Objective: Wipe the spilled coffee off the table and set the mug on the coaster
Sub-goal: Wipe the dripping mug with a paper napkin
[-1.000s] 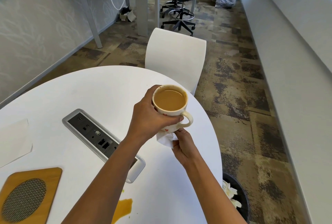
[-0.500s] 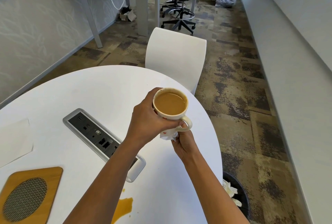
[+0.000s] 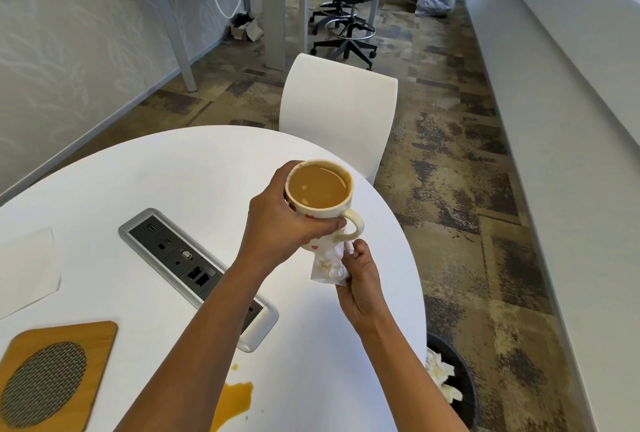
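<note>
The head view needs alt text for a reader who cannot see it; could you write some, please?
A left hand holds a full cream ceramic mug of coffee above a round white table while the right hand dabs its underside with a crumpled white tissue. A coffee spill and wooden coaster lie nearer.

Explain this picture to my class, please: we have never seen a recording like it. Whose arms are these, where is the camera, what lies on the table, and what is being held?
No machine here: a person wears a camera on the head, so you look forward and down at their own arms. The left hand grips a mug nearly full of milky coffee, raised above the round white table. The right hand presses a crumpled white tissue against the mug's lower side. On the table lie a socket panel, a wooden coaster with a mesh centre, a sheet of paper and, near the bottom edge, an unwiped coffee spill. A bin holding used tissues stands on the floor.
</note>
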Available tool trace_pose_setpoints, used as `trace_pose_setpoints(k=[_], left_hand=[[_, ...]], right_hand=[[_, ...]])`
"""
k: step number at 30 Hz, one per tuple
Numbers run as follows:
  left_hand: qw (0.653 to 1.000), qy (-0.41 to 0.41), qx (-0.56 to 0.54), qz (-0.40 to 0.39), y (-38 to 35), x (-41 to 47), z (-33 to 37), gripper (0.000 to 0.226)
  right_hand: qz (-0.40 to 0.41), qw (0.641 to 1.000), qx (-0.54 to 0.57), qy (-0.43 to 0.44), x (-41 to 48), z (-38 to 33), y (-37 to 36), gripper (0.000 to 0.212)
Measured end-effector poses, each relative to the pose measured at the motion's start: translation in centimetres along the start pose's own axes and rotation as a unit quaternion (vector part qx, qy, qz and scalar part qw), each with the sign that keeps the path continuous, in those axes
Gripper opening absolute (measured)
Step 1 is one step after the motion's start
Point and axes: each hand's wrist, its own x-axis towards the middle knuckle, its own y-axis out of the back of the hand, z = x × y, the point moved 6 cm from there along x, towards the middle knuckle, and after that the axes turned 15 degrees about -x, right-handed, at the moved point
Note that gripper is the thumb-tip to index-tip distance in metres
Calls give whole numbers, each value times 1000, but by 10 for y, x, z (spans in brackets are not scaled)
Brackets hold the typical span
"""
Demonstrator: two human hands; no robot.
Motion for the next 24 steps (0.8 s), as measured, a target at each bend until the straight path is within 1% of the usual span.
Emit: trace_pose_setpoints(k=[2, 3, 7, 14, 18, 22, 24], left_hand=[[1000, -3, 2, 8, 3, 0, 1, 78], [1000, -2, 3, 11, 4, 0, 0, 79], [1000, 4, 7, 22, 5, -2, 0, 79], [998, 10, 23, 57, 9, 0, -2, 85], [997, 16, 23, 67, 9, 1, -2, 83], [997, 16, 31, 71, 8, 1, -3, 84], [997, 19, 28, 74, 7, 1, -4, 84]], right_hand=[[3, 999, -38, 19, -3, 1, 3, 20], [5, 998, -53, 26, -5, 3, 3, 23], [28, 997, -66, 41, -9, 5, 2, 27], [22, 989, -128, 68, -13, 11, -12, 24], [21, 987, -140, 79, -14, 12, -22, 24], [20, 978, -182, 100, -14, 12, -29, 17], [0, 976, -193, 104, -12, 10, -37, 13]])
